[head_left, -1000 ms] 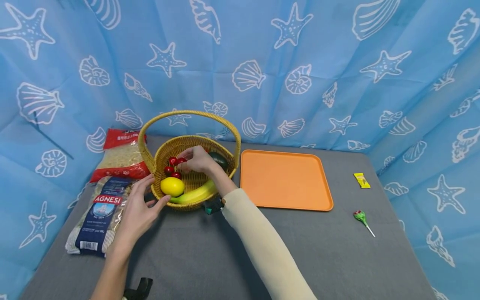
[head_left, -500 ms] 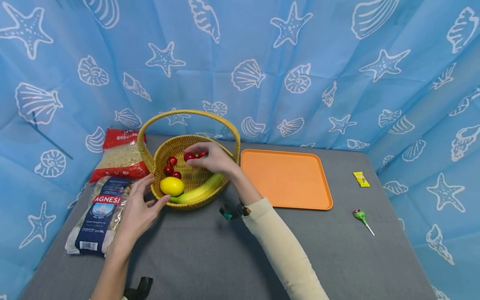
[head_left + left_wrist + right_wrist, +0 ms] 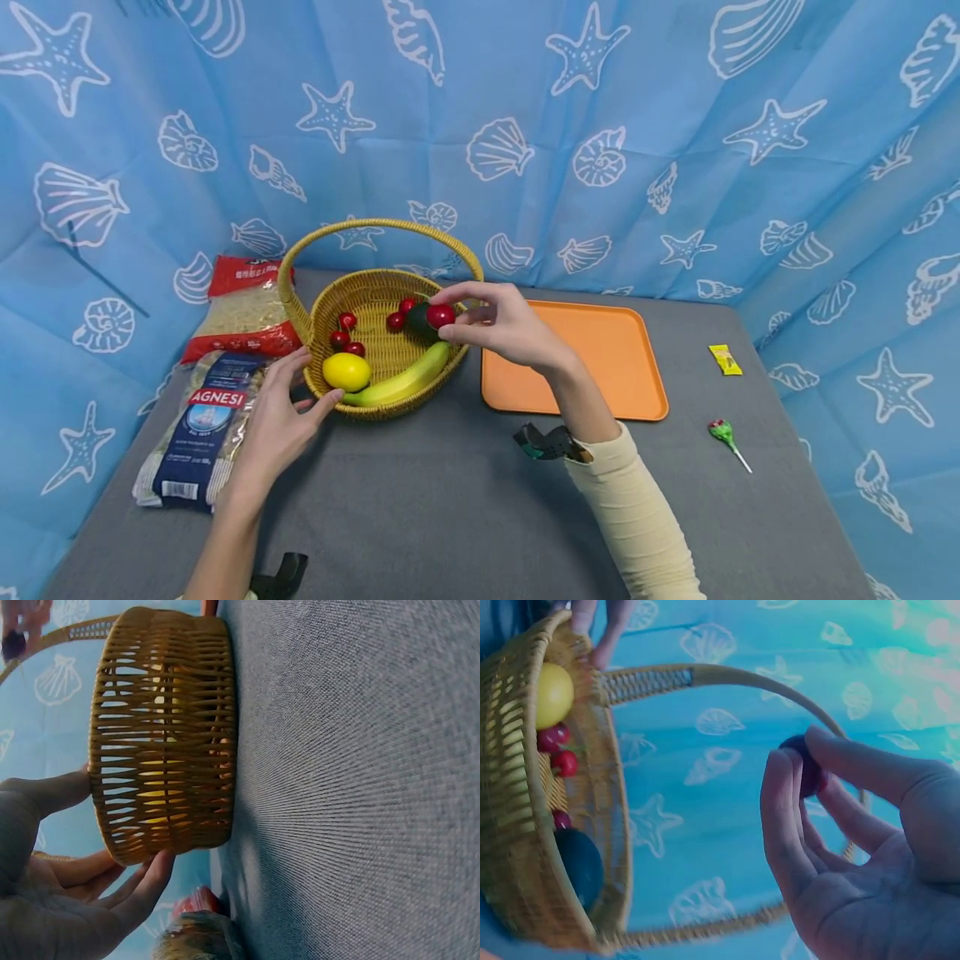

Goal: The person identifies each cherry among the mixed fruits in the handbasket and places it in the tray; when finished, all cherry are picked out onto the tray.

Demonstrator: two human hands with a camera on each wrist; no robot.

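Observation:
A woven basket [image 3: 390, 408] with a tall handle stands at the left of the table, holding a lemon [image 3: 347, 372], a banana [image 3: 405, 380], a dark green avocado [image 3: 422, 323] and several cherries [image 3: 340, 340]. My left hand [image 3: 277, 417] holds the basket's near left side; in the left wrist view its thumb touches the rim and its fingertips the wall. Above the basket's right rim, my right hand [image 3: 510, 321] pinches a dark red cherry [image 3: 440, 315] between thumb and fingers. A second bit of red shows behind it, partly hidden by the fingers.
An orange tray [image 3: 600, 358] lies right of the basket, partly under the right forearm. Two pasta bags, one red [image 3: 243, 312] and one blue [image 3: 201, 425], lie at the left. A yellow-wrapped candy [image 3: 724, 360] and a green lollipop [image 3: 722, 432] are far right. A shell-print curtain [image 3: 480, 100] hangs behind.
My right hand has lifted the cherry from the basket's left part and carried it right, to above the right rim. Cherries and the avocado behind it are uncovered. My left hand stays put.

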